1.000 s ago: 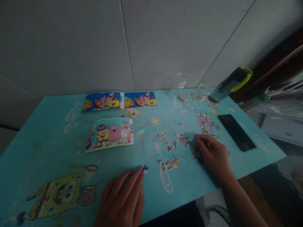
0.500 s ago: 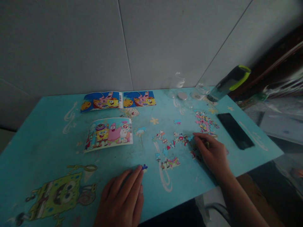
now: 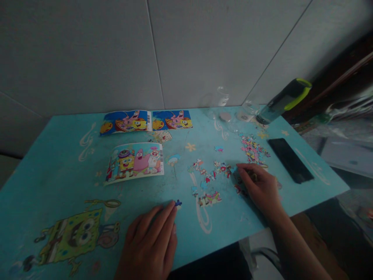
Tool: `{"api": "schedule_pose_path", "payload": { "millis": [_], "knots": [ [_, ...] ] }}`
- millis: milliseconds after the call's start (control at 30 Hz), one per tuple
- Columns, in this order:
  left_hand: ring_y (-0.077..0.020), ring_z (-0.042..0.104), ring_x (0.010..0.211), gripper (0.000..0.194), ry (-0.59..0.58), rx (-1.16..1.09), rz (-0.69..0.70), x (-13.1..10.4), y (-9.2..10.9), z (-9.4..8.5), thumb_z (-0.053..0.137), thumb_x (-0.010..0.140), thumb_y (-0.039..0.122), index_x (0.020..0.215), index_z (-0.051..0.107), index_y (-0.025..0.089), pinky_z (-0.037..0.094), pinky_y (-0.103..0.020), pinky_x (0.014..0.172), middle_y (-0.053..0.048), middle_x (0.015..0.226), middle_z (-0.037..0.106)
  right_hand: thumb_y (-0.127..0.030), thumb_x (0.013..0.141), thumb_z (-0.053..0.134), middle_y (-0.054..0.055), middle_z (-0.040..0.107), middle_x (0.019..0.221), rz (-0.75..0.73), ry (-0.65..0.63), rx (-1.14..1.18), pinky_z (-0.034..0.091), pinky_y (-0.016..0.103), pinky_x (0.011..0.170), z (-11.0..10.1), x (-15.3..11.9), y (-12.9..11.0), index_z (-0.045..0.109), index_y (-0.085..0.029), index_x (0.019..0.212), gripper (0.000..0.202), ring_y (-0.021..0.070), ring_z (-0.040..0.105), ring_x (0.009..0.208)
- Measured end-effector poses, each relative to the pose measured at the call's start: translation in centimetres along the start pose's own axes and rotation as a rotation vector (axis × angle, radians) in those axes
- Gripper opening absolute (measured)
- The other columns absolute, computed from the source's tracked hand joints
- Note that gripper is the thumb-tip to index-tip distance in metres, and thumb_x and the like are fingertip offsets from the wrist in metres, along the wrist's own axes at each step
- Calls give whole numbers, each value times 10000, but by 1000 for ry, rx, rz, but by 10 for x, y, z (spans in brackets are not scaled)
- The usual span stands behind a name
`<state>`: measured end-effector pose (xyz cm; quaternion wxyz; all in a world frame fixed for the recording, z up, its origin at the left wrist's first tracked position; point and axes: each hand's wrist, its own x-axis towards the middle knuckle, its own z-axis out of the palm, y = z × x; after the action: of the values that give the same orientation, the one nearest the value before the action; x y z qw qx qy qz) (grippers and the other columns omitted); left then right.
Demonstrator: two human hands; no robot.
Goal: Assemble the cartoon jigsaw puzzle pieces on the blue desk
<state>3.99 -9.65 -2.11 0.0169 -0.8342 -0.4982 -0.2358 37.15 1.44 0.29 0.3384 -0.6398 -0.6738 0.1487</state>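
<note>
My left hand (image 3: 153,239) lies flat on the table with its fingers stretched out. Its index fingertip touches a dark blue jigsaw piece (image 3: 178,203). Farther right, my right hand (image 3: 259,186) is closed in a pinch at a light blue jigsaw piece (image 3: 234,169), partly covered by the fingertips. Loose jigsaw pieces (image 3: 217,169) lie scattered just left of that hand. A small joined section (image 3: 210,198) sits between the two hands. Beyond my right hand is a heap of pink and yellow pieces (image 3: 253,147).
Picture sheets lie at the left: one with cartoon figures (image 3: 135,163), two blue ones (image 3: 125,121) behind it. A black phone-like slab (image 3: 290,160) rests at right. A dark bottle (image 3: 281,102) and clear jars (image 3: 223,102) stand at the back, by the wall.
The view has shifted slightly. Both hands stay in nearly the same places, and the pieces on the table look unchanged.
</note>
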Motion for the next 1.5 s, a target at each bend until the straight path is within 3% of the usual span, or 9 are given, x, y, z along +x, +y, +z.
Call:
{"api": "schedule_pose_path", "payload": {
  "millis": [367, 867, 1067, 1200, 1500],
  "knots": [
    [-273, 566, 1215, 449, -3, 2, -4, 0, 2, 0, 562, 952, 164, 1401, 575, 146, 414, -441, 990, -59, 1420, 619, -219, 943, 638, 40, 705, 912, -314, -202, 34, 494, 401, 805, 0, 0, -1, 722, -258, 1065, 152, 216, 642, 855],
    [-266, 551, 1219, 436, 7, 5, -11, 3, 4, -1, 541, 963, 140, 1397, 572, 117, 414, -447, 991, -68, 1422, 616, -220, 944, 624, 44, 743, 958, -377, -232, -9, 488, 434, 827, 2, 2, -3, 724, -263, 1062, 160, 234, 655, 886],
    [-273, 549, 1224, 427, 11, -6, -19, 4, 5, -2, 533, 965, 133, 1391, 575, 123, 415, -454, 987, -63, 1424, 615, -238, 953, 621, 48, 731, 968, -332, -216, 15, 504, 429, 837, 0, 1, -7, 730, -266, 1075, 166, 229, 653, 897],
    [-272, 556, 1207, 399, 20, -11, -40, 7, 8, -3, 528, 970, 126, 1363, 596, 124, 407, -460, 992, -59, 1406, 629, -273, 955, 624, 53, 718, 977, -273, -179, 37, 521, 418, 816, 3, -9, -18, 735, -275, 1070, 160, 236, 653, 924],
    [-254, 577, 1178, 354, 52, -55, -110, 11, 15, -6, 489, 1005, 150, 1333, 622, 146, 427, -454, 971, -34, 1380, 650, -261, 963, 613, 82, 709, 1037, -441, -376, -145, 482, 509, 971, 30, -11, -63, 725, -250, 1187, 250, 266, 644, 984]
  ]
}}
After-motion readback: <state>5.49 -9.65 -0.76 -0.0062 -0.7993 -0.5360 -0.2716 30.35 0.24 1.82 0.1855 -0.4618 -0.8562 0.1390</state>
